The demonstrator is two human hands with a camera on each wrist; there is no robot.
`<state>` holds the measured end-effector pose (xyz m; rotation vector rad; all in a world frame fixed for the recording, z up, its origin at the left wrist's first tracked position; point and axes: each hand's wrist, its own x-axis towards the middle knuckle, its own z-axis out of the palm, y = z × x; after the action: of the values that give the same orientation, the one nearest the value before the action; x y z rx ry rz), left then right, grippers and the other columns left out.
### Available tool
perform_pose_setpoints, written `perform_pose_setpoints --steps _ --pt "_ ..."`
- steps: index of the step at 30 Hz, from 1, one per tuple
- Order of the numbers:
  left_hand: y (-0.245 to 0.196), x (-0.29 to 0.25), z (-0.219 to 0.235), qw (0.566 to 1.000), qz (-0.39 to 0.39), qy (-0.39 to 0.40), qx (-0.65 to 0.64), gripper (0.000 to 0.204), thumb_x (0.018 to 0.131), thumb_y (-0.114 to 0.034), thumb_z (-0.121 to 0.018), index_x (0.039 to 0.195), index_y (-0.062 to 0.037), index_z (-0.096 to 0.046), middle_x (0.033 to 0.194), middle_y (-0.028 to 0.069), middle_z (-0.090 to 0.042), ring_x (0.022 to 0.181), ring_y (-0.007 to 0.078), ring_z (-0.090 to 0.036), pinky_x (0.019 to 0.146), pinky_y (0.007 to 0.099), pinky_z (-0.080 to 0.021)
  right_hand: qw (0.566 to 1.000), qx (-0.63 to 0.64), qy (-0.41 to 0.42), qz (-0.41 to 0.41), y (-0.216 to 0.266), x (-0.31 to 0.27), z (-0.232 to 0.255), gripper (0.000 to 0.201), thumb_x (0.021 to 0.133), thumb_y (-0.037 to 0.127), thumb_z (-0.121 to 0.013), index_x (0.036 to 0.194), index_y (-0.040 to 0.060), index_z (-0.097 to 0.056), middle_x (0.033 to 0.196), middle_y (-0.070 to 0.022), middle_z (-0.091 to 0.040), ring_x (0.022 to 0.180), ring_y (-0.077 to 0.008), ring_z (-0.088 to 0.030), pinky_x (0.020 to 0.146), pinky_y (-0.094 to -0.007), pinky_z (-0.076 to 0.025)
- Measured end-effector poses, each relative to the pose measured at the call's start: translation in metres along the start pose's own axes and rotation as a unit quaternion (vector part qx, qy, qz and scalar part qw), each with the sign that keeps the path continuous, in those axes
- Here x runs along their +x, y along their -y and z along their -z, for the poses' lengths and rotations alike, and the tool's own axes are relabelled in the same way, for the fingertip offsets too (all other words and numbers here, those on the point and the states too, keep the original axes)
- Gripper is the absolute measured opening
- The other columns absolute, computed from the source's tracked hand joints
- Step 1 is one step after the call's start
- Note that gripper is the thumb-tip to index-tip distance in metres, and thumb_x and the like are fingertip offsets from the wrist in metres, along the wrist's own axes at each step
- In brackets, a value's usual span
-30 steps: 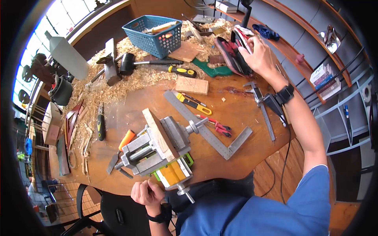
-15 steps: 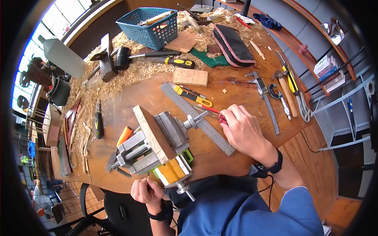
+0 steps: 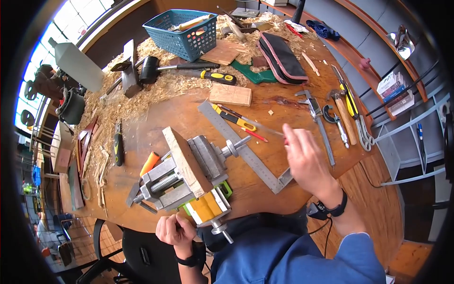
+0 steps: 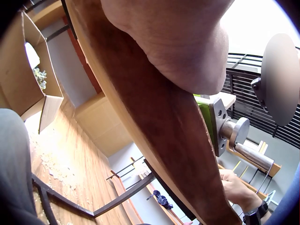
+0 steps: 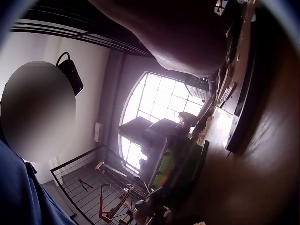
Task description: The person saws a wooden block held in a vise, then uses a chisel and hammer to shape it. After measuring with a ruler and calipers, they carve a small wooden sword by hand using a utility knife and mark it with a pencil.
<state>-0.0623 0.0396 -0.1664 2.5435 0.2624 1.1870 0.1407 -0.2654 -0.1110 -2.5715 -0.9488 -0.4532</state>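
In the head view my right hand (image 3: 307, 161) holds a thin tool by a red handle mostly hidden in the fingers. Its blurred grey shaft (image 3: 267, 128) points left, over the table. Below that hand lies a steel try square (image 3: 241, 154), one end partly covered. My left hand (image 3: 176, 229) rests, loosely curled and holding nothing, by the table's front edge. Beside it stands a grey bench vise (image 3: 205, 158) with a pale wooden board (image 3: 182, 158) upright in its jaws. A red pencil (image 3: 257, 135) and a yellow utility knife (image 3: 239, 118) lie near the square.
Calipers (image 3: 317, 120), a hammer (image 3: 345, 118) and a black zip case (image 3: 282, 57) lie at the right and back. A blue basket (image 3: 182, 42) and a mallet (image 3: 149, 70) sit among wood shavings. A wooden block (image 3: 230, 94) lies mid-table.
My right hand has left the zip case, come forward to the red-handled tool and picked it up off the table. The case now lies flat. My left hand has stayed in place.
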Motion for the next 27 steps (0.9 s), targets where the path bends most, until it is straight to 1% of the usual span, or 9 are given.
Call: perform_pose_setpoints --steps 4,7,10,11,14,15,20,26,27 --pt "0.003 -0.001 0.000 1.000 -0.008 -0.003 0.008 0.020 0.087 0.000 -0.064 0.068 -0.0015 -0.058 0.056 0.0090 -0.048 0.048 0.0239 -0.045 0.048 0.0353 -0.032 0.991 -0.041 -0.045 -0.116 -0.014 -0.025 0.014 0.046 0.100 0.004 -0.056 0.143 -0.0094 -0.050 0.110 -0.0176 -0.060 0.099 -0.0343 -0.059 0.089 -0.0452 -0.050" --pt "0.000 0.003 0.001 1.000 0.000 0.003 0.002 0.015 0.083 0.000 -0.063 0.068 -0.0016 -0.060 0.056 0.0086 -0.048 0.047 0.0239 -0.046 0.047 0.0356 -0.033 0.979 -0.052 -0.028 -0.194 -0.026 -0.047 0.005 0.044 0.100 0.007 -0.058 0.143 -0.0047 -0.054 0.117 -0.0181 -0.061 0.105 -0.0359 -0.059 0.093 -0.0464 -0.048" --pt "0.000 0.007 0.005 1.000 -0.002 0.021 -0.006 0.014 0.081 0.000 -0.064 0.068 -0.0018 -0.060 0.054 0.0073 -0.045 0.045 0.0221 -0.045 0.045 0.0347 -0.032 0.975 -0.123 -0.072 -0.169 -0.020 -0.049 0.004 0.042 0.099 0.008 -0.061 0.140 -0.0018 -0.057 0.121 -0.0170 -0.062 0.107 -0.0361 -0.059 0.095 -0.0476 -0.047" --pt "0.001 0.007 0.005 1.000 -0.001 0.009 -0.014 0.014 0.081 0.000 -0.064 0.068 -0.0019 -0.060 0.054 0.0067 -0.045 0.044 0.0213 -0.044 0.045 0.0342 -0.031 0.972 -0.129 -0.111 -0.163 -0.015 -0.047 0.002 0.035 0.098 0.008 -0.063 0.132 -0.0006 -0.064 0.123 -0.0159 -0.064 0.110 -0.0358 -0.059 0.098 -0.0478 -0.046" --pt "-0.006 0.013 0.013 1.000 0.007 -0.020 -0.007 0.014 0.082 0.000 -0.065 0.069 -0.0017 -0.060 0.054 0.0054 -0.043 0.044 0.0198 -0.042 0.045 0.0327 -0.030 0.973 -0.038 -0.187 -0.126 -0.004 -0.045 -0.003 0.027 0.097 0.008 -0.063 0.122 -0.0017 -0.070 0.118 -0.0164 -0.067 0.112 -0.0361 -0.060 0.099 -0.0472 -0.047" --pt "-0.012 0.021 0.020 0.998 -0.012 -0.054 -0.002 0.015 0.083 -0.001 -0.065 0.069 -0.0013 -0.060 0.054 0.0058 -0.043 0.045 0.0196 -0.041 0.046 0.0323 -0.029 0.970 -0.015 -0.217 -0.105 0.005 -0.041 -0.002 0.020 0.095 0.004 -0.064 0.112 -0.0022 -0.072 0.109 -0.0163 -0.069 0.108 -0.0365 -0.063 0.096 -0.0465 -0.049" --pt "-0.037 0.070 0.048 0.985 -0.058 -0.149 -0.057 0.023 0.088 -0.008 -0.066 0.068 0.0011 -0.058 0.055 0.0067 -0.050 0.049 0.0172 -0.044 0.048 0.0300 -0.029 0.973 0.048 -0.227 -0.011 0.013 -0.040 -0.006 0.016 0.091 -0.003 -0.064 0.105 -0.0022 -0.071 0.099 -0.0145 -0.070 0.096 -0.0347 -0.066 0.088 -0.0446 -0.053" --pt "-0.078 0.115 0.055 0.993 -0.045 -0.009 -0.105 0.015 0.084 -0.012 -0.074 0.083 0.0028 -0.070 0.070 0.0091 -0.062 0.061 0.0171 -0.055 0.055 0.0277 -0.040 0.964 0.093 -0.250 -0.009 0.011 -0.047 -0.007 0.016 0.090 -0.004 -0.065 0.105 -0.0026 -0.071 0.094 -0.0143 -0.068 0.090 -0.0342 -0.065 0.083 -0.0436 -0.054" --pt "-0.090 0.124 0.054 0.992 -0.040 0.016 -0.121 0.014 0.079 -0.009 -0.077 0.086 0.0018 -0.072 0.073 0.0097 -0.064 0.060 0.0185 -0.058 0.056 0.0293 -0.044 0.964 0.096 -0.249 -0.007 0.010 -0.049 -0.007 0.016 0.089 -0.004 -0.065 0.105 -0.0031 -0.071 0.092 -0.0145 -0.068 0.089 -0.0339 -0.065 0.081 -0.0434 -0.053"
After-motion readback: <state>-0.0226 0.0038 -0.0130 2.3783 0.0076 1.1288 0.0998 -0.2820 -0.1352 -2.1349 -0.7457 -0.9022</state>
